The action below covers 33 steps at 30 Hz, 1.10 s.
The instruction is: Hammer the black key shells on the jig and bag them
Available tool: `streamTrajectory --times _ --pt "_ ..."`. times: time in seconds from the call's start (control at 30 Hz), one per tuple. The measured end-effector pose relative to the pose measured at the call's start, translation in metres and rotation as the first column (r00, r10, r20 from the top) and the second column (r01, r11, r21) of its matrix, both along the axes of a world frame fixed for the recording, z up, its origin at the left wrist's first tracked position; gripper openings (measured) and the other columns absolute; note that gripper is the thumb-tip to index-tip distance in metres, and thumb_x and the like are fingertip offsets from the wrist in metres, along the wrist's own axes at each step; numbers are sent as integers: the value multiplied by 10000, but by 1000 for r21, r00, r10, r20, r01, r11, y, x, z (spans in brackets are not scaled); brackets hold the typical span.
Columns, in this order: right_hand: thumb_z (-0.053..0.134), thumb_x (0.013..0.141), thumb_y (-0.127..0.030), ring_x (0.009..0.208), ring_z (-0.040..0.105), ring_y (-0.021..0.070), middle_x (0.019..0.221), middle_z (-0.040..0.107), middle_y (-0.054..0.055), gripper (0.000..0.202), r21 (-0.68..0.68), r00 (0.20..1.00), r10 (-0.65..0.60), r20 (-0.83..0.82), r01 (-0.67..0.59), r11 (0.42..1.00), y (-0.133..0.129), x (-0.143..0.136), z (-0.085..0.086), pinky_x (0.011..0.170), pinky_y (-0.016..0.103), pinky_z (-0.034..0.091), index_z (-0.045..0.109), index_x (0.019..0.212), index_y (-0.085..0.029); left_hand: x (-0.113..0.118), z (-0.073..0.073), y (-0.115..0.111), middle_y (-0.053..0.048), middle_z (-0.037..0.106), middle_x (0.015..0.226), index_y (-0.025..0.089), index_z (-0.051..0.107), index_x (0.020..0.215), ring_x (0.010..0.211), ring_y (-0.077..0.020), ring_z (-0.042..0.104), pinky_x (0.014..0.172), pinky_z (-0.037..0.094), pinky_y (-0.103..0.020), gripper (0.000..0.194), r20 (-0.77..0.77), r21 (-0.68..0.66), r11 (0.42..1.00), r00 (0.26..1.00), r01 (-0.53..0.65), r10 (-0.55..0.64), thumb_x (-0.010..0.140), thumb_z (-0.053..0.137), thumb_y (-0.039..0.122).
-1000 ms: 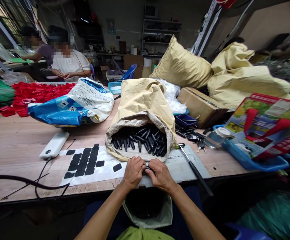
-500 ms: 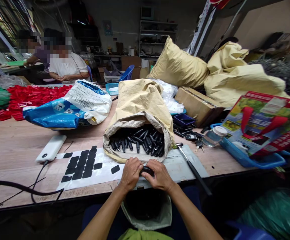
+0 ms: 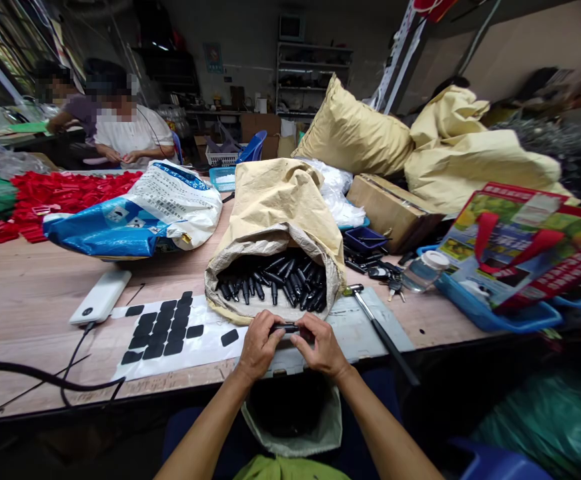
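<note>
Between my two hands a slim black piece lies level, just in front of a sack's mouth. The fingers of my left hand close on its left end. My right hand pinches its right end with thumb and fingers. The beige sack lies on the table with its mouth towards me, and many black tapered pieces show inside. To the left is a white sheet with black rounded stickers. A hammer rests on a grey board at the right.
A white power bank with a cable, a blue-white bag and red parts lie left. Right are a jar, keys and a blue basket. An open bag hangs below the table edge. Two people sit back left.
My fingers have shifted on the black piece, and more of it now shows between my hands. The right hand has moved slightly away from the left. The whole view has shifted a little.
</note>
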State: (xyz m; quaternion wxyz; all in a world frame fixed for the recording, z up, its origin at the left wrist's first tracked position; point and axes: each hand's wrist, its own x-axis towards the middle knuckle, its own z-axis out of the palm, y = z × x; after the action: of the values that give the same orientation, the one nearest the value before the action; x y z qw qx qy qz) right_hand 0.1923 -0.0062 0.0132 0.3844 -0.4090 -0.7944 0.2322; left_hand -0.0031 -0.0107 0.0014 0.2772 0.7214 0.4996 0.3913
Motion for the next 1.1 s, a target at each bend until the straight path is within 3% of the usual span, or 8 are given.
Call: streamTrajectory --times 0.3,1.1 --pt "635 858 -246 690 488 158 772 524 0 77 -48 998 -6 -63 3 999 3 1 -3 644 283 389 602 912 -203 1 0 0 -53 624 981 208 627 972 972 -239 573 890 443 -381 104 21 -24 1000 1000 3 -3 902 572 260" --pt "633 924 -253 736 525 165 821 577 12 57 -55 999 -13 -38 11 998 6 -3 -9 685 289 405 633 960 -209 0 0 -1 -48 642 975 206 660 1008 978 -238 572 887 427 -376 122 -23 6 1000 999 27 -27 908 619 263"
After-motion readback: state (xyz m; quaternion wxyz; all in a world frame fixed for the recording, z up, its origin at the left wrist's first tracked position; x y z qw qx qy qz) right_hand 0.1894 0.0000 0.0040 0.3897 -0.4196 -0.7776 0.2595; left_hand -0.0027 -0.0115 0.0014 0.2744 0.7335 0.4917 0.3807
